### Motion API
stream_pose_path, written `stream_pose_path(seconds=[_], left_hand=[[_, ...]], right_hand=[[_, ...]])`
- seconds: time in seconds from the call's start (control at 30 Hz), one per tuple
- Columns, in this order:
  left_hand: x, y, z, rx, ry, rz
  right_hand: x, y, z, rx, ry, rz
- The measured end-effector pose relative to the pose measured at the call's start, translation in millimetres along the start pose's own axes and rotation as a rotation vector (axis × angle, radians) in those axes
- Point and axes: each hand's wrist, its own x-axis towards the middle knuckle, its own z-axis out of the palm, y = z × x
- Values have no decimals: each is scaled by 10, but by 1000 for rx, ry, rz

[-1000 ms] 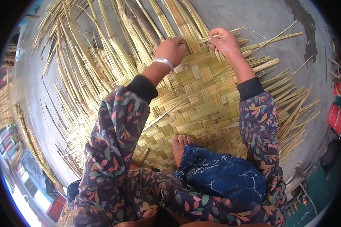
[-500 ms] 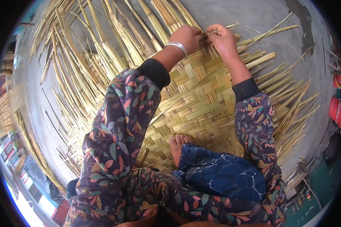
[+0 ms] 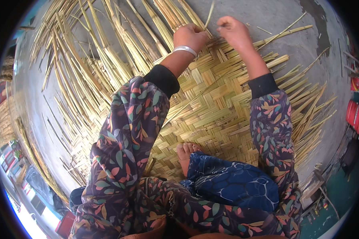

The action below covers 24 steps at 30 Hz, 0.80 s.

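Note:
A half-woven reed mat (image 3: pixel 211 105) spreads under me, its flattened strips crossing in a slanted pattern. At its far edge my left hand (image 3: pixel 190 38), with a silvery bangle on the wrist, is closed on a thin reed strip (image 3: pixel 210 15). The strip's pale green end sticks up past the fingertips. My right hand (image 3: pixel 235 32) is raised a little to the right, apart from the mat. Its fingers are curled together, and a small dark spot shows at their tips, too unclear to name.
Long unwoven reeds (image 3: pixel 103 47) fan out beyond the mat at the left. Shorter reed ends (image 3: pixel 307 115) stick out along the right. Grey floor (image 3: pixel 267 14) surrounds the work. My bare foot (image 3: pixel 185 153) rests on the mat. A red object (image 3: pixel 353 113) stands at the far right.
My hands were together at the mat's edge and are now apart. The right hand has moved up and away, while the left has shifted slightly left, with a strip end now upright beside it.

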Motion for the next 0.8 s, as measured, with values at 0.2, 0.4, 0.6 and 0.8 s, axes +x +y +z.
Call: stream_pose_path(seconds=[0.2,0.4,0.6,0.8], left_hand=[[-193,142,-127,-257,37,-97],[-213,201,-110,-405,-10,-153],[-175,173,-110,-477,-17,-227],[-37,44,-85,-428,-37,-244]], right_hand=[[208,-411,148,-624,-230,-46],[378,-313,185,-628,-421,59],[355,12,169,-89,-422,85],[181,-10,151,378,-401,106]])
